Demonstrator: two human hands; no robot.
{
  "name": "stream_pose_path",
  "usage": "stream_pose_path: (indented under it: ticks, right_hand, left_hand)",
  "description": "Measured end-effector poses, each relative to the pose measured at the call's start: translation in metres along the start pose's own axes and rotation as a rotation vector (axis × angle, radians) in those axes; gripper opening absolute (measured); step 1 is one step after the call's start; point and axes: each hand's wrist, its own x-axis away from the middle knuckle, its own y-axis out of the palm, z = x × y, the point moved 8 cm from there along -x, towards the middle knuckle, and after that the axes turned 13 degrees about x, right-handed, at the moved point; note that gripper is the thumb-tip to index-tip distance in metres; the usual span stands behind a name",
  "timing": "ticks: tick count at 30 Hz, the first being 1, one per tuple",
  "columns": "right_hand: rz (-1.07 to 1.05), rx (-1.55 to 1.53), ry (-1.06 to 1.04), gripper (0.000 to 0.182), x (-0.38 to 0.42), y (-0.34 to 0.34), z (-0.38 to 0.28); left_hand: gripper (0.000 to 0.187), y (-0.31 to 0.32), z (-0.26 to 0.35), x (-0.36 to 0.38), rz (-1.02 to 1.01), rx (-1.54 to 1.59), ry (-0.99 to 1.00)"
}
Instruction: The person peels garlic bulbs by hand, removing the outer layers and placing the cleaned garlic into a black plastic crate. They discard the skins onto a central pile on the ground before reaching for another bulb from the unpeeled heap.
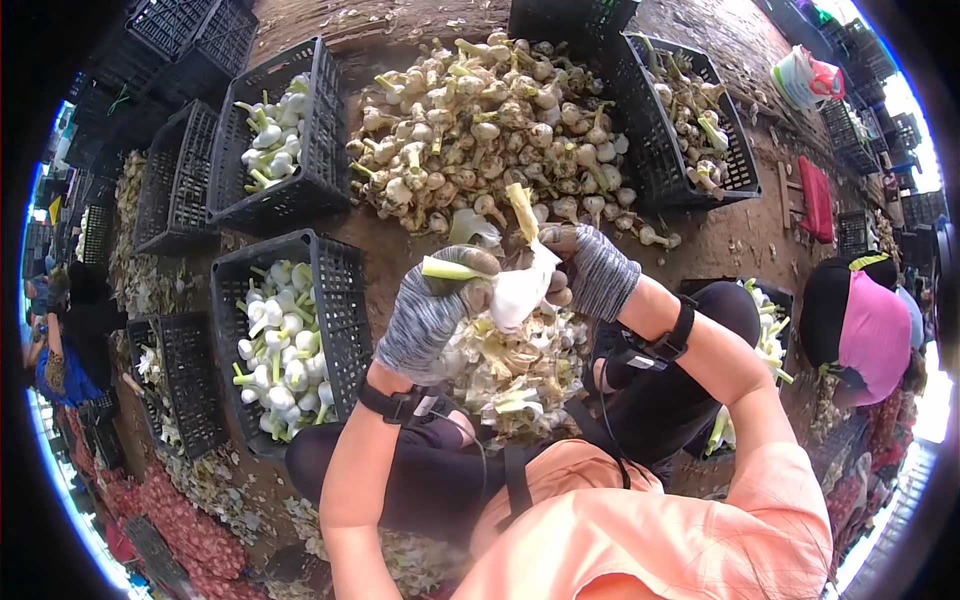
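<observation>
Both my hands wear grey knitted gloves with dark, soiled fingers. My left hand [435,305] is closed round a garlic bulb whose cut green stem points left. In my right hand [592,270], bent fingers grip the loose skin and dry yellowish stalk at the top of a white garlic bulb [517,295]. The white bulb hangs between the two hands, partly covered by fingers. Just beyond them lies a large pile of untrimmed garlic [500,130]. Peeled skins and stem scraps [520,370] are heaped below, between my legs.
Black crates of clean garlic stand at the left [340,330] and upper left [325,150]. Another crate [735,160] with garlic is at the upper right. A white bucket [797,80] and a red object [816,200] lie beyond it. A person in pink [875,335] bends at the right.
</observation>
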Motion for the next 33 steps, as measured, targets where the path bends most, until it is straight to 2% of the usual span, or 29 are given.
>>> stream_pose_path:
  ticks: [1, 4, 5, 6, 7, 8, 10, 12, 14, 15, 16, 18, 19, 20, 21, 22, 24, 26, 27, 28, 29, 31, 33]
  right_hand:
    - [0.094, -0.002, 0.090, 0.014, 0.000, -0.008, 0.007]
    - [0.125, -0.018, 0.118, 0.014, -0.005, -0.018, 0.012]
    - [0.209, 0.184, 0.145, 0.017, -0.006, -0.024, 0.013]
    - [0.208, 0.184, 0.142, 0.017, -0.007, -0.027, 0.016]
    - [0.133, 0.532, 0.011, 0.022, -0.012, -0.024, 0.011]
    - [0.053, 0.878, -0.125, 0.031, -0.015, -0.018, 0.011]
    - [0.021, 1.223, -0.003, 0.044, 0.008, 0.012, 0.011]
    - [-0.267, 1.158, -0.126, 0.045, 0.023, 0.033, 0.022]
    - [-0.274, 1.248, -0.030, 0.044, 0.023, 0.010, 0.034]
    - [-0.503, 1.061, -0.116, 0.043, 0.036, 0.026, 0.030]
    - [-0.720, 0.861, -0.197, 0.042, 0.049, 0.040, 0.023]
    - [-0.830, 0.876, -0.214, 0.041, 0.051, 0.034, 0.006]
    - [-0.679, 1.170, -0.194, 0.043, 0.046, 0.036, 0.006]
    - [-0.508, 1.454, -0.173, 0.045, 0.040, 0.040, 0.003]
    - [-0.269, 2.130, -0.194, 0.052, 0.031, 0.033, -0.002]
    - [-0.034, 2.259, -0.088, 0.058, 0.016, 0.015, -0.002]
    - [0.016, 1.677, -0.145, 0.052, 0.004, 0.010, -0.005]
    - [0.144, 0.866, -0.093, 0.039, -0.001, 0.011, -0.006]
    - [0.140, 0.633, -0.077, 0.027, -0.005, 0.013, -0.002]
    - [0.144, 0.500, -0.104, 0.025, -0.009, 0.017, -0.003]
    - [0.050, 0.731, -0.295, 0.021, -0.018, 0.011, -0.015]
    - [-0.176, 0.135, -0.276, 0.012, -0.018, 0.016, -0.028]
    - [-0.183, -0.078, -0.326, 0.012, -0.013, 0.007, -0.054]
  left_hand:
    - [0.027, -0.001, -0.005, 0.000, 0.030, 0.106, -0.039]
    - [0.032, 0.005, -0.006, -0.001, 0.022, 0.248, -0.034]
    - [0.032, 0.003, -0.007, -0.001, 0.019, 0.247, -0.035]
    - [0.033, -0.002, -0.015, -0.001, 0.040, 0.382, -0.095]
    - [0.035, -0.006, -0.022, 0.000, 0.062, 0.516, -0.153]
    - [0.035, -0.006, -0.023, 0.000, 0.063, 0.513, -0.149]
    - [0.035, -0.015, -0.027, 0.002, 0.219, 0.613, -0.116]
    - [0.034, -0.019, -0.029, 0.004, 0.262, 0.714, -0.138]
    - [0.032, -0.027, -0.034, 0.007, 0.367, 0.793, -0.186]
    - [0.027, -0.034, -0.041, 0.008, 0.488, 0.864, -0.234]
    - [0.027, -0.040, -0.044, 0.008, 0.491, 0.866, -0.229]
    - [0.022, -0.054, -0.052, 0.008, 0.519, 0.877, -0.214]
    - [0.019, -0.053, -0.050, 0.009, 0.613, 0.812, -0.211]
    - [0.019, -0.051, -0.049, 0.010, 0.612, 0.810, -0.209]
    - [0.019, -0.051, -0.048, 0.012, 0.632, 0.779, -0.210]
    - [0.018, -0.051, -0.047, 0.013, 0.652, 0.747, -0.213]
    - [0.017, -0.050, -0.050, 0.013, 0.696, 0.756, -0.222]
    - [0.017, -0.061, -0.055, 0.015, 0.769, 0.607, -0.186]
    - [0.017, -0.056, -0.058, 0.014, 0.767, 0.610, -0.188]
    - [0.017, -0.054, -0.057, 0.013, 0.760, 0.506, -0.158]
    - [0.016, -0.053, -0.054, 0.013, 0.749, 0.399, -0.131]
    - [0.016, -0.059, -0.058, 0.014, 0.714, 0.388, -0.161]
    - [0.019, -0.067, -0.064, 0.016, 0.726, 0.394, -0.205]
